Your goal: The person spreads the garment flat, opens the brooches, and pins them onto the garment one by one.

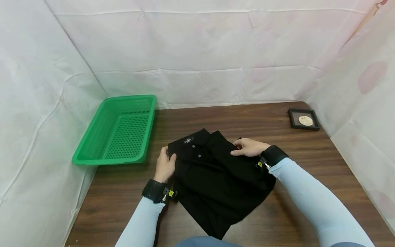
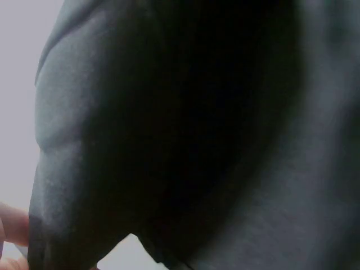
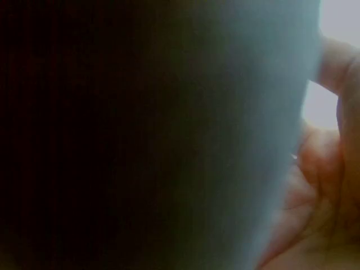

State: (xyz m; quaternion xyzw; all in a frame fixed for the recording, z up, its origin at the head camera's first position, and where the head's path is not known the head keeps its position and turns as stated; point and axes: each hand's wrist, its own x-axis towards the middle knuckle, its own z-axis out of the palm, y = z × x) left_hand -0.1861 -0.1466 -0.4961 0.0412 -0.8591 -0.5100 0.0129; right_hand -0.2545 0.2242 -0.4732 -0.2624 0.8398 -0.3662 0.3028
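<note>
A black garment [image 1: 216, 178] with two small light buttons and a small white print near its top edge hangs in loose folds between my hands. My left hand [image 1: 165, 166] grips its upper left corner, thumb in front. At the upper right edge, my right hand [image 1: 248, 147] pinches the cloth between thumb and fingers. Dark cloth [image 2: 112, 140] fills most of the left wrist view, with fingertips at the lower left edge. In the right wrist view, blurred cloth [image 3: 225, 140] covers much of the palm side of the right hand [image 3: 326, 163].
A green plastic basket [image 1: 145, 137] with a perforated bottom stands at the table's back left. At the back right lies a small black frame [image 1: 294, 121] with a cream oval piece inside. White sheeting [image 1: 197, 51] walls the brown wooden table [image 1: 296, 212] at the back and sides.
</note>
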